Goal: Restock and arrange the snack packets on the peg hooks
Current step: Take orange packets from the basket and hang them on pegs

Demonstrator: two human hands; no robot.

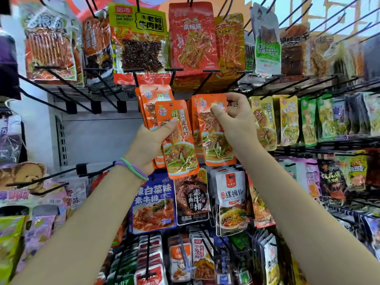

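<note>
At centre pegs | my left hand (151, 140) gripped spare glossy orange foil snack packets (178, 140) | right hand (232, 118) pinched hanging orange packet (213, 130) near top | light, slippery, crinkly.

A shop is shown, in its snack aisle; many printed snack packets (141, 44) are hung in tight rows on black peg hooks (67, 85); more packets (230, 200) are displayed below.
</note>
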